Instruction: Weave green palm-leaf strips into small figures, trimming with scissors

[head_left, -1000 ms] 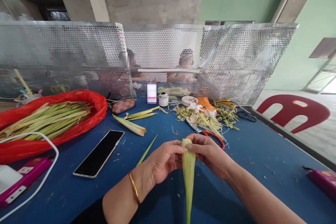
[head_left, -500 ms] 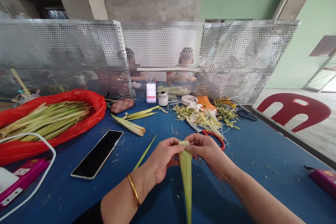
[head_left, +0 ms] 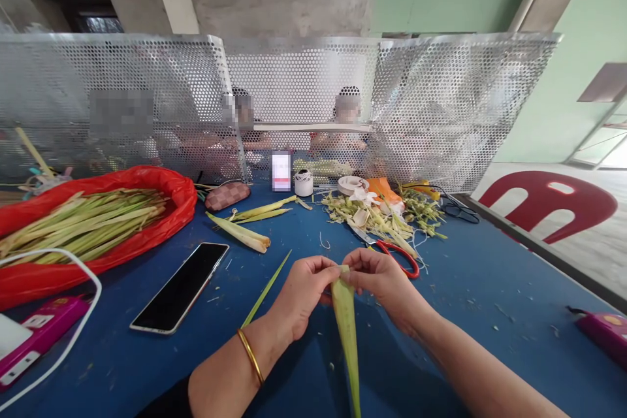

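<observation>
A long pale-green leaf, wide at its top and tapering toward me, hangs between my hands over the blue table. My left hand pinches its top edge from the left, thumb in front. From the other side my right hand pinches the same edge, fingertips close to those of the left. Some fingers are hidden behind the leaf. Just beyond my right hand lie red-handled scissors. A thin green leaf strip rests on the table, partly behind my left forearm.
On the left are a red bag of long leaves, a phone and a purple power strip. Leaf pieces lie ahead. Scraps and a tape roll sit near the perforated metal screen, with people behind it.
The leaf's top has shifted slightly left and tilted, and my fingertips have drawn closer together over it. Both hands keep their pinch. The view has shifted a little.
</observation>
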`<act>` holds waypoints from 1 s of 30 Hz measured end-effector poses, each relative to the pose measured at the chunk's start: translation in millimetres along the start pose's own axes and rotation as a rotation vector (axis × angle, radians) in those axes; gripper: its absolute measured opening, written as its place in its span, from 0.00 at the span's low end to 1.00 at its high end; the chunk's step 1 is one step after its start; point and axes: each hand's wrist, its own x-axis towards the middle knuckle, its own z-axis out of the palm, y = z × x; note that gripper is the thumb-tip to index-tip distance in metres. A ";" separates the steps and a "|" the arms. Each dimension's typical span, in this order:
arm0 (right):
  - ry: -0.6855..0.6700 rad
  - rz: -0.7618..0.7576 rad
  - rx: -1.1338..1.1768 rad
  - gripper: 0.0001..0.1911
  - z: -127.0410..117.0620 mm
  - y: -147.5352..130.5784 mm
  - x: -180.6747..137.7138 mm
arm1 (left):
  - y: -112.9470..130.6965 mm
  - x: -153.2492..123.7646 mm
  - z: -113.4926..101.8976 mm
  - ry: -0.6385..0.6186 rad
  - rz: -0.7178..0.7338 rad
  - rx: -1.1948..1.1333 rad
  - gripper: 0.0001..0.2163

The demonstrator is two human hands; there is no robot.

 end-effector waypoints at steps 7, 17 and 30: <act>0.023 -0.020 0.004 0.14 0.4 3.2 1.2 | 1.2 -0.5 0.5 -0.044 0.015 -0.008 0.06; 0.027 0.033 0.013 0.14 -1.6 1.1 2.1 | -2.4 3.4 -3.3 -0.039 0.036 0.059 0.07; 0.044 0.044 0.042 0.11 0.4 2.7 4.0 | -5.6 4.7 -0.1 0.038 0.026 0.036 0.05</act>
